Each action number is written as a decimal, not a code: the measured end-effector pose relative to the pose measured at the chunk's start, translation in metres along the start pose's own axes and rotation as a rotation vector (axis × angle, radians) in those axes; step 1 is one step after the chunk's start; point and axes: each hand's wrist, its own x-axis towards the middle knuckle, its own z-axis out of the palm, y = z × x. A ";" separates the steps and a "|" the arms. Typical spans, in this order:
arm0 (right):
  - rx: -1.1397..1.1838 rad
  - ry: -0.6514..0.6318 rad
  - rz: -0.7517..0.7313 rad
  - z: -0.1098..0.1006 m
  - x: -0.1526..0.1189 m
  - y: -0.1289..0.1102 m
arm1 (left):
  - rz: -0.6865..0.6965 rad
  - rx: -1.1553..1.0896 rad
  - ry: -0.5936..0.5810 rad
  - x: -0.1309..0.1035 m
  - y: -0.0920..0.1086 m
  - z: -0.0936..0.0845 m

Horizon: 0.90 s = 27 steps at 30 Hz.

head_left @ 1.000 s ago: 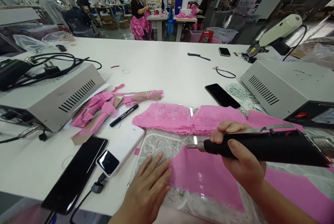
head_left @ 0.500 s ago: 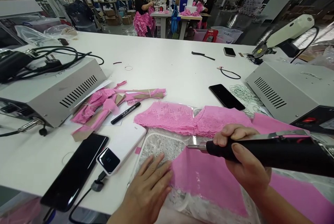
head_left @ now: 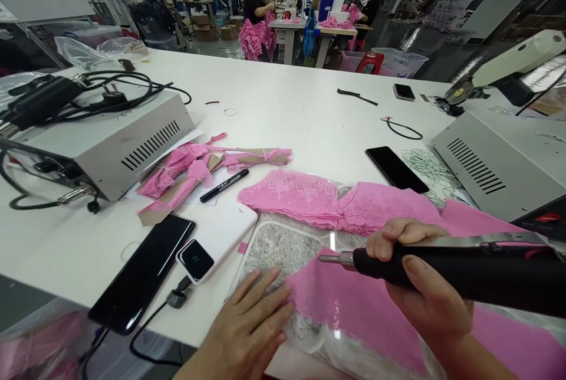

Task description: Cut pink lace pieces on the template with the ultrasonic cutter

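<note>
My right hand (head_left: 424, 285) is wrapped round a black handheld tool (head_left: 477, 268) with a metal tip. The tip is over the upper corner of a smooth pink fabric piece (head_left: 354, 303); whether it touches cannot be told. My left hand (head_left: 247, 321) lies flat with fingers spread, its fingertips at the left edge of that fabric. Beneath is a plastic-wrapped board (head_left: 274, 244). Stacked pink lace pieces (head_left: 292, 197) lie along the board's far side, with more lace pieces (head_left: 389, 206) to their right.
Grey boxes stand left (head_left: 106, 144) and right (head_left: 499, 156). A white power bank (head_left: 225, 232), black phones (head_left: 141, 274) (head_left: 395, 169), a marker (head_left: 224, 185) and bundled pink straps (head_left: 186, 167) lie on the white table (head_left: 274, 102). A person (head_left: 256, 14) stands beyond.
The view has shifted slightly left, so most things appear further right. My right hand still holds the tool near the fabric corner, and my left hand stays flat.
</note>
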 end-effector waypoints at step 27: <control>0.002 -0.063 0.039 0.020 -0.008 -0.004 | -0.041 -0.067 -0.023 -0.004 0.003 -0.002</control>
